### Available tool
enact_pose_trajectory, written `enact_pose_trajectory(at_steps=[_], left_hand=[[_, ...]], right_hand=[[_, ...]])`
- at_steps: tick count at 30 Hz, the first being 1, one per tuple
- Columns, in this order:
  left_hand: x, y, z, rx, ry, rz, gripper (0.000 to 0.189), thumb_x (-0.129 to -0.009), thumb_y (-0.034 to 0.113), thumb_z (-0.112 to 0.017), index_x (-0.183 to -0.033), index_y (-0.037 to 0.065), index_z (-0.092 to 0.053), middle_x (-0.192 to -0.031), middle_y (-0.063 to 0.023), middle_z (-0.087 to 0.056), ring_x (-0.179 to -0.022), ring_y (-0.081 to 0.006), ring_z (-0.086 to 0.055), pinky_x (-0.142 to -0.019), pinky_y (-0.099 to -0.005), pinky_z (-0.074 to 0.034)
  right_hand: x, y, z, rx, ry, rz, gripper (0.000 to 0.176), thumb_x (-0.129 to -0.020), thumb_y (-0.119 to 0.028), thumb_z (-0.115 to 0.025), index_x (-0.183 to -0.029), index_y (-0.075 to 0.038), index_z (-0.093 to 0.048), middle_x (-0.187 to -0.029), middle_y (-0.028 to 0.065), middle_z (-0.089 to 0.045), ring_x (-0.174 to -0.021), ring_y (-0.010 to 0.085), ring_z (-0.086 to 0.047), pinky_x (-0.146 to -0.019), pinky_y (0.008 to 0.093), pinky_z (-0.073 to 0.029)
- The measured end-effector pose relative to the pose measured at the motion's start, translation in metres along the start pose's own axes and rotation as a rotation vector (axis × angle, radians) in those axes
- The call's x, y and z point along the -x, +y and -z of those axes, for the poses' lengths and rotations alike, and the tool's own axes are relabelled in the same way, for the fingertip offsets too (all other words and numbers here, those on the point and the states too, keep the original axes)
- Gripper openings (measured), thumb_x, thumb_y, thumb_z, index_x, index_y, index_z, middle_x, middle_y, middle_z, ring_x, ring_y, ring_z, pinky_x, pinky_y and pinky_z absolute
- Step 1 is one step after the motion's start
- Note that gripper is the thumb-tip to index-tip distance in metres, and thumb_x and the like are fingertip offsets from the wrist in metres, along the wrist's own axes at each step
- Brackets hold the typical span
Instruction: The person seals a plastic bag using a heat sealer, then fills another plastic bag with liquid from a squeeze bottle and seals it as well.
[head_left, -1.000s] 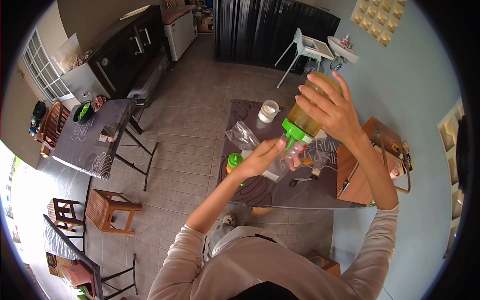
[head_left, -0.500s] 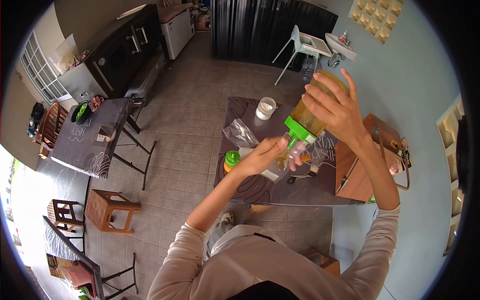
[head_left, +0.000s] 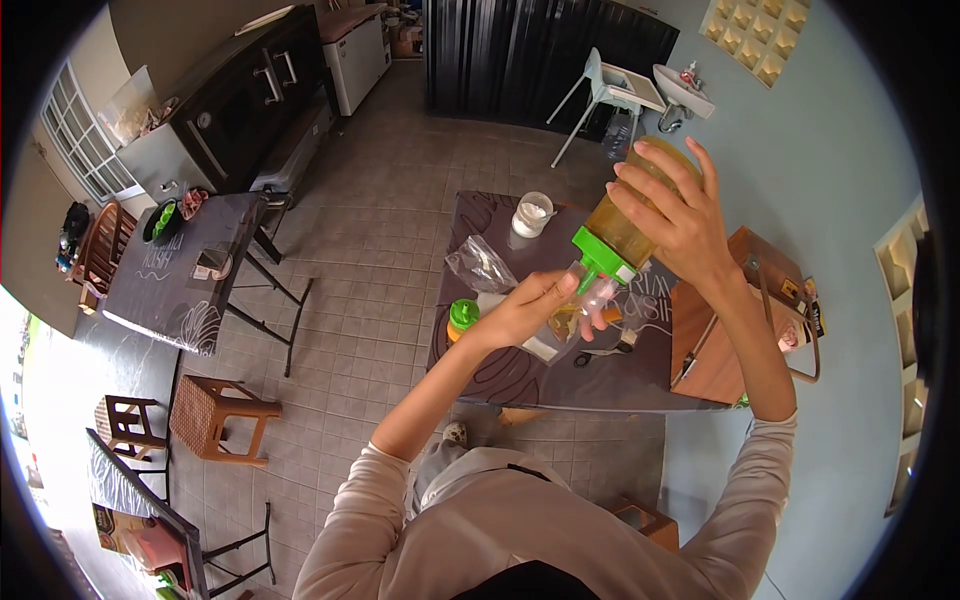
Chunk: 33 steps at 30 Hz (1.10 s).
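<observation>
In the head view, right of centre, the right hand (head_left: 683,228) has its grip clamped round an upended amber bottle (head_left: 616,229), its green nozzle (head_left: 590,276) pointing down at clear plastic (head_left: 566,322) pinched by the left hand (head_left: 534,310). Little has shifted this last second; the work seems steady.

2 grn-capped squeeze bottles (head_left: 612,230) (head_left: 463,317); 1 clear round jar (head_left: 530,218) w/ white contents; 1 brn wooden box (head_left: 703,342); 3 brn plastic stools (head_left: 205,408).

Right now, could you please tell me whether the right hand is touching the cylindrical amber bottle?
Touching: the head view shows the right hand wrapped over the cylindrical amber bottle.
</observation>
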<state>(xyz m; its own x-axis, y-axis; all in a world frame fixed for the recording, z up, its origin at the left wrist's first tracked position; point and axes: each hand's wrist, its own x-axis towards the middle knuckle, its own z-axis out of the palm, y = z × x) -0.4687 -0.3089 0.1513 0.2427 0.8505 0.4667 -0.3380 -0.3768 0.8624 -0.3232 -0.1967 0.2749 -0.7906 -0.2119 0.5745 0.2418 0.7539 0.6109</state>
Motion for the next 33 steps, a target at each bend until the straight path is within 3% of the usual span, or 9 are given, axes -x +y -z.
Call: enact_pose_trajectory(at_steps=[7,13,18,20,22,24,26,31,33], left_hand=[[0.002,0.0,0.002,0.004,0.015,0.057,0.049,-0.096,0.038,-0.026,-0.106,-0.005,-0.05,-0.085,-0.0099,-0.061,-0.07,-0.0145,-0.059,-0.071,-0.0276,-0.046],[0.008,-0.006,0.006,0.049,0.048,0.085,0.049,-0.096,0.037,-0.027,-0.103,-0.004,-0.051,-0.083,-0.0091,-0.061,-0.07,-0.0141,-0.059,-0.071,-0.0267,-0.046],[0.024,-0.021,0.018,0.066,0.184,0.246,0.046,-0.096,0.036,-0.029,-0.096,-0.003,-0.053,-0.08,-0.0076,-0.06,-0.067,-0.0123,-0.057,-0.067,-0.0243,-0.046],[0.032,-0.03,0.028,-0.159,0.206,0.24,0.043,-0.096,0.034,-0.031,-0.092,-0.002,-0.055,-0.075,-0.0047,-0.057,-0.066,-0.0099,-0.054,-0.063,-0.023,-0.044],[0.042,-0.046,0.028,-0.169,0.302,0.245,0.043,-0.096,0.033,-0.032,-0.091,-0.002,-0.056,-0.073,-0.0037,-0.056,-0.065,-0.0094,-0.052,-0.061,-0.0235,-0.042],[0.054,-0.062,0.031,-0.18,0.397,0.25,0.042,-0.096,0.032,-0.033,-0.09,-0.002,-0.057,-0.071,-0.0028,-0.055,-0.065,-0.0089,-0.05,-0.06,-0.0239,-0.041],[0.063,-0.074,0.036,-0.382,0.488,0.093,0.042,-0.096,0.032,-0.035,-0.09,-0.002,-0.058,-0.07,-0.0036,-0.054,-0.066,-0.0097,-0.049,-0.06,-0.0252,-0.04],[0.061,-0.049,0.04,-0.482,0.653,0.033,0.043,-0.096,0.031,-0.033,-0.091,-0.004,-0.058,-0.077,-0.0103,-0.057,-0.071,-0.0157,-0.052,-0.065,-0.0285,-0.041],[0.059,-0.043,0.044,-0.575,0.718,-0.045,0.056,-0.094,0.043,-0.029,-0.088,-0.003,-0.059,-0.079,-0.0052,-0.06,-0.071,-0.0113,-0.054,-0.062,-0.025,-0.043]], right_hand=[[0.009,-0.003,-0.011,-0.066,0.004,-0.051,0.021,-0.069,-0.011,-0.058,-0.089,-0.016,-0.062,-0.104,-0.003,-0.056,-0.112,0.0177,-0.046,-0.099,0.0478,-0.027],[0.039,-0.025,-0.042,-0.507,-0.116,-0.416,0.058,-0.044,-0.003,-0.073,-0.099,-0.01,-0.056,-0.105,0.0043,-0.055,-0.11,0.0266,-0.046,-0.095,0.0423,-0.032],[0.087,-0.081,-0.094,-0.944,-0.03,-0.774,0.056,-0.051,-0.006,-0.076,-0.102,-0.007,-0.054,-0.102,0.007,-0.056,-0.103,0.026,-0.052,-0.087,0.0358,-0.039],[0.1,-0.101,-0.105,-1.096,-0.012,-0.898,0.056,-0.053,-0.007,-0.077,-0.103,-0.006,-0.052,-0.101,0.0079,-0.057,-0.1,0.025,-0.053,-0.085,0.0337,-0.041],[0.106,-0.118,-0.111,-1.221,-0.162,-1.121,0.057,-0.055,-0.008,-0.075,-0.106,-0.006,-0.051,-0.1,0.0086,-0.057,-0.097,0.022,-0.055,-0.083,0.0324,-0.042],[0.118,-0.139,-0.125,-1.187,-0.151,-1.065,0.058,-0.055,-0.007,-0.073,-0.108,-0.005,-0.049,-0.099,0.0091,-0.055,-0.095,0.0218,-0.055,-0.082,0.0323,-0.042],[0.141,-0.177,-0.145,-1.221,-0.005,-1.195,0.059,-0.055,-0.009,-0.075,-0.107,-0.005,-0.048,-0.097,0.0087,-0.054,-0.091,0.0222,-0.055,-0.08,0.0327,-0.043],[0.19,-0.285,-0.186,-1.199,-0.045,-1.317,0.06,-0.053,-0.014,-0.08,-0.104,-0.005,-0.049,-0.092,0.009,-0.055,-0.087,0.0238,-0.056,-0.076,0.0347,-0.043],[0.196,-0.312,-0.201,-1.163,-0.062,-1.336,0.058,-0.053,-0.015,-0.081,-0.102,-0.005,-0.051,-0.092,0.0101,-0.056,-0.085,0.0252,-0.057,-0.075,0.0346,-0.044]])
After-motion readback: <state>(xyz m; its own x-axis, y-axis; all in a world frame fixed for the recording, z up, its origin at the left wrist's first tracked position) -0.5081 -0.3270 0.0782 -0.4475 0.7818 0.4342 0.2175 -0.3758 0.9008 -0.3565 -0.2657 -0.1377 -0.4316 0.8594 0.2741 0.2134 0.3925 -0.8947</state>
